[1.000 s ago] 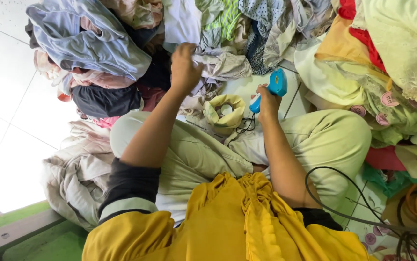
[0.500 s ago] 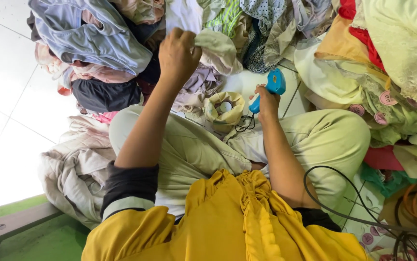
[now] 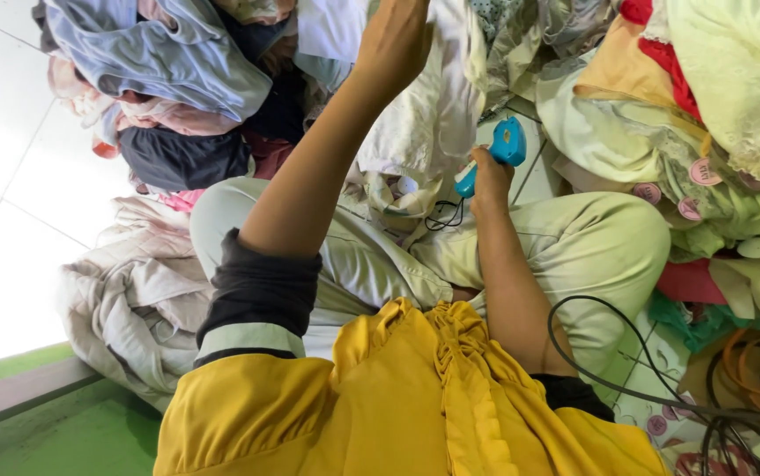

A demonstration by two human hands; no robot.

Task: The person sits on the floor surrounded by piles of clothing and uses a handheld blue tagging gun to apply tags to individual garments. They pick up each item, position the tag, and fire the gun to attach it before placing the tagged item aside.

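Above the lap, toward the far edge of the tiled floor [image 3: 10, 176]: the pale garment [image 3: 437, 106] is now lifted high.

A second ago the left hand [image 3: 395, 35] was lower, among the heaped clothes [image 3: 159, 53]; it has since risen to the frame's top, fingers closed on the cream cloth, which now hangs straight down to the knees. The right hand [image 3: 488, 179] has stayed put, fingers wrapped around the blue tagging gun [image 3: 494, 154] just beside the hanging fabric. With the cloth pulled free and stretched, a part of it looks presented to the gun.
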